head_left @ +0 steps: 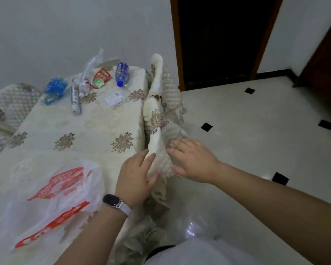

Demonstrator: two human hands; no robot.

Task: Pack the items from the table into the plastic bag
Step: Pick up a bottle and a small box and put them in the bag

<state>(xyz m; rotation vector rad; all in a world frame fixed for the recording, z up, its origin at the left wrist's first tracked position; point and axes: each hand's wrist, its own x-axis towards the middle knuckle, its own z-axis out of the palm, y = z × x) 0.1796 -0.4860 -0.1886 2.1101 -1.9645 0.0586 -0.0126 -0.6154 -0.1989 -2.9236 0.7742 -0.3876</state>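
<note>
A white plastic bag (51, 196) with red print lies flat on the near left of the cloth-covered table (80, 131). At the far end lie a blue-labelled water bottle (122, 75), a red and green pouch (101, 77), a small white box (115, 100), a blue packet (54, 89), a grey tube (75, 99) and some small white bottles (82, 87). My left hand (137, 176), with a watch on its wrist, grips the top of a cream chair cover (157, 150) at the table's right edge. My right hand (191, 161) rests flat against that cover, fingers straight.
A second covered chair back (160, 77) stands farther along the table's right side, and another (11, 104) on the left. White tiled floor (256, 131) with black diamonds spreads to the right. A dark doorway (218, 39) is at the back.
</note>
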